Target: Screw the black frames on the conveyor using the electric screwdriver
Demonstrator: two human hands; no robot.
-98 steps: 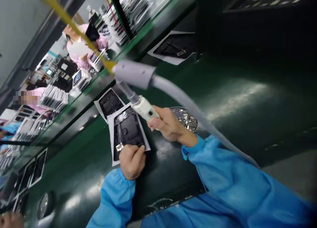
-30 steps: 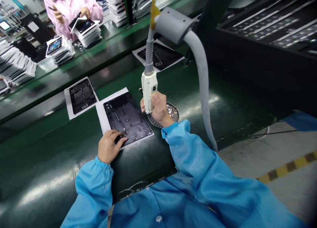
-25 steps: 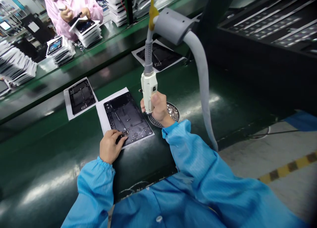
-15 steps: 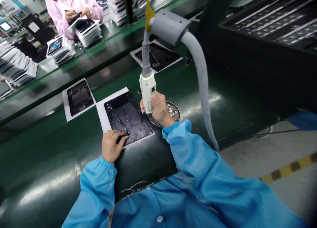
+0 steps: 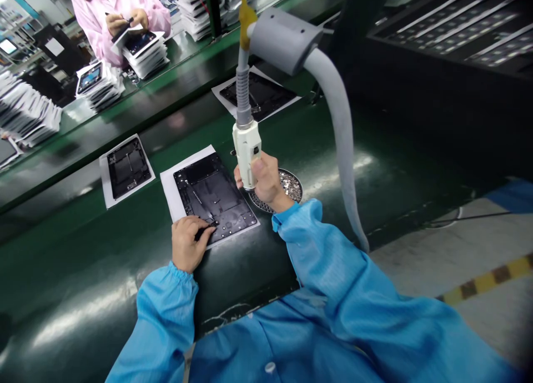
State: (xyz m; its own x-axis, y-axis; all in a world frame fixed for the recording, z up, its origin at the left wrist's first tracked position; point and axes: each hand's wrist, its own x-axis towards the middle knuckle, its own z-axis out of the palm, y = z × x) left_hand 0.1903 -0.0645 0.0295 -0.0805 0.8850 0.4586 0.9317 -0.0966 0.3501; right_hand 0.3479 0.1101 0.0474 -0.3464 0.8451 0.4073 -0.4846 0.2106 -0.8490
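A dark tablet housing lies on a white sheet in front of me. My left hand is at its near left edge, thumb and forefinger closed on a small dark part there, mostly hidden by the fingers. My right hand is wrapped round a white electric screwdriver, held upright over the housing's right edge; its tip is out of sight. Just behind that hand sits a round perforated dish of small shiny metal pieces, partly covered by the hand.
Two more housings, one at left and one farther back, lie on white sheets on the green surface. A thick grey hose loops down at right. Across the line, a person in pink works beside stacked sheets.
The two other housings have shifted slightly left on the green surface. My hands, the screwdriver and the middle housing stay almost where they were.
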